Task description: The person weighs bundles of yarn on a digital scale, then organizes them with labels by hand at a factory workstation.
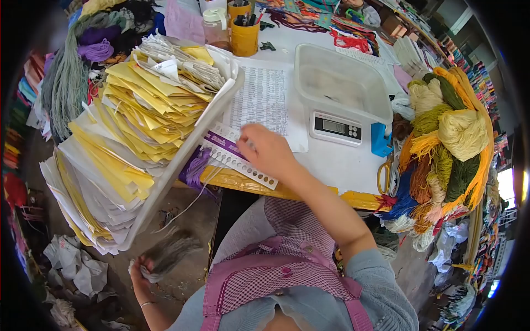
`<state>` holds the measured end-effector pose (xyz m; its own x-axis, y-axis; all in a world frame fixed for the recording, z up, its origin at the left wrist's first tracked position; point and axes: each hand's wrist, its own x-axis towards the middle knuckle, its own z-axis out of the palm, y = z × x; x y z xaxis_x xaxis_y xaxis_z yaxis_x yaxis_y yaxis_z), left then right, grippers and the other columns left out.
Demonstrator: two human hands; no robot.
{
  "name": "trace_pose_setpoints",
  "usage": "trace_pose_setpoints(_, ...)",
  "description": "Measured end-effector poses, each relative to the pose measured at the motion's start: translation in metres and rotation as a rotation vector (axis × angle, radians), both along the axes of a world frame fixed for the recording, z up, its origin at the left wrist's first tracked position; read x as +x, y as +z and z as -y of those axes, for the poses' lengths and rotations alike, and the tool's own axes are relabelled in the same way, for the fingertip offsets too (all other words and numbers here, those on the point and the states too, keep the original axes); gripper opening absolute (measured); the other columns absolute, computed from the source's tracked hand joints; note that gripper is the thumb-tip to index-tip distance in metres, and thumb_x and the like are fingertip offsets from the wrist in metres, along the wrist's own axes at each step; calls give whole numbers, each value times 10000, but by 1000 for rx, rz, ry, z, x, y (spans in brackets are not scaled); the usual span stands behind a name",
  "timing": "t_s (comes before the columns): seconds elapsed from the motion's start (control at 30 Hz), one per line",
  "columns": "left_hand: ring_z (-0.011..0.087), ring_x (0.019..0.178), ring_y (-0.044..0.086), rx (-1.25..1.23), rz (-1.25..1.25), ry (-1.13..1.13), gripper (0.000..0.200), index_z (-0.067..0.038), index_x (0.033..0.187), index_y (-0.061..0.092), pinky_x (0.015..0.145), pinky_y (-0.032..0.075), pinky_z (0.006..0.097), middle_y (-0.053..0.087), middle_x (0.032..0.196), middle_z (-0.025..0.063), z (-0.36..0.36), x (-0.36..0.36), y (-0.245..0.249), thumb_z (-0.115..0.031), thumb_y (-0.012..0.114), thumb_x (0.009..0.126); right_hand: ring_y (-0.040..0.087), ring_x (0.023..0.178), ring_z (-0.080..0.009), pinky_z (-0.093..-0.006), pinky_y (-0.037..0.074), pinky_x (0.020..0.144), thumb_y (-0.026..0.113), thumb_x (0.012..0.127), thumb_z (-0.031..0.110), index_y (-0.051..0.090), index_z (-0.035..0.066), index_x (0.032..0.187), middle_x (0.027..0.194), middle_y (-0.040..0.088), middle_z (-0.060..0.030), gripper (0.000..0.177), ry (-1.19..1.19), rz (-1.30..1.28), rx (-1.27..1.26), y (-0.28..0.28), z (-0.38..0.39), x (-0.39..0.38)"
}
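My right hand (265, 148) is over the front edge of the table, its fingers bent at a white card with a row of holes (243, 165) and purple print. Whatever its fingertips may hold is hidden. Low at the left, below the table, my left hand (142, 271) grips a bundle of grey yarn (172, 256), which is blurred. A hank of purple yarn (196, 170) hangs at the table edge beside the card. Behind my right hand lies a printed sheet (259, 99). A digital scale (335, 128) sits farther right, by a clear plastic tub (342, 107).
A large bin (179, 160) packed with yellow and white papers leans across the left. Yellow pen cups (245, 38) and a lidded jar (216, 27) stand behind. At right are a blue dispenser (381, 139), scissors (385, 174) and heaped yarn (461, 135).
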<state>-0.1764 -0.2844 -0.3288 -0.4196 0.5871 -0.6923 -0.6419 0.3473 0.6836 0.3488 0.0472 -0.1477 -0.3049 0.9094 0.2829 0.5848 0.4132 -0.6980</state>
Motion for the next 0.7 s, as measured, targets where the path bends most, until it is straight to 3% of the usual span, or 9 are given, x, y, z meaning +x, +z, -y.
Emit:
trace_pose_setpoints(0.03, 275, 821, 684, -33, 57, -80, 295, 8, 967, 620, 708, 609, 367, 683, 940, 145, 4, -7, -10, -270, 523, 945, 638, 822, -316, -397, 518, 711, 594, 861, 218, 597, 20, 943, 1107, 612, -161, 214, -2, 103, 78, -6, -15, 1)
trace_pose_setpoints(0.07, 275, 743, 687, -161, -2, 9, 321, 30, 952, 624, 650, 610, 353, 686, 870, 169, 0, 14, -1, -266, 499, 951, 649, 877, -339, -422, 527, 746, 541, 884, 217, 594, -2, 960, 1196, 589, -199, 238, -1, 205, 159, -8, -28, 0)
trace_pose_setpoints(0.13, 277, 684, 684, -257, 151, -143, 327, 37, 942, 625, 629, 613, 353, 688, 862, 178, 0, 9, -14, -260, 487, 950, 648, 846, -362, -441, 530, 730, 520, 889, 222, 578, 0, 931, 1245, 560, -214, 233, -1, 261, 122, -6, -45, -7)
trace_pose_setpoints(0.17, 240, 625, 670, -325, 89, -104, 316, 26, 928, 629, 543, 583, 307, 695, 851, 173, -9, 32, -1, -256, 489, 947, 647, 814, -386, -459, 534, 714, 498, 894, 227, 562, 1, 901, 1295, 531, -229, 234, -2, 320, 81, -5, -52, -11)
trace_pose_setpoints(0.23, 187, 543, 629, -411, 35, -233, 302, 0, 903, 636, 438, 491, 251, 701, 805, 151, -16, 45, 1, -265, 498, 944, 647, 784, -395, -466, 536, 701, 488, 893, 228, 560, -9, 915, 1295, 523, -245, 249, 23, 335, 90, -2, -62, -15)
trace_pose_setpoints(0.27, 147, 482, 576, -472, 16, -362, 291, -28, 870, 640, 385, 389, 232, 703, 766, 133, -20, 49, 1, -276, 505, 941, 647, 754, -404, -473, 539, 687, 477, 892, 229, 558, -19, 928, 1296, 516, -261, 263, 54, 351, 99, -1, -65, -16)
trace_pose_setpoints(0.37, 144, 471, 564, -535, 21, -503, 286, -37, 849, 639, 390, 390, 243, 705, 767, 130, -29, 61, 3, -276, 509, 936, 645, 726, -410, -481, 538, 665, 481, 886, 219, 558, -36, 932, 1292, 508, -283, 271, 43, 363, 139, -9, -74, -18)
trace_pose_setpoints(0.7, 154, 503, 571, -538, 83, -655, 273, -23, 882, 655, 415, 398, 255, 711, 817, 134, -50, 80, -1, -254, 517, 925, 657, 818, -416, -488, 532, 735, 502, 862, 206, 568, -71, 980, 1321, 458, -329, 308, 41, 348, 47, -15, -73, -14)
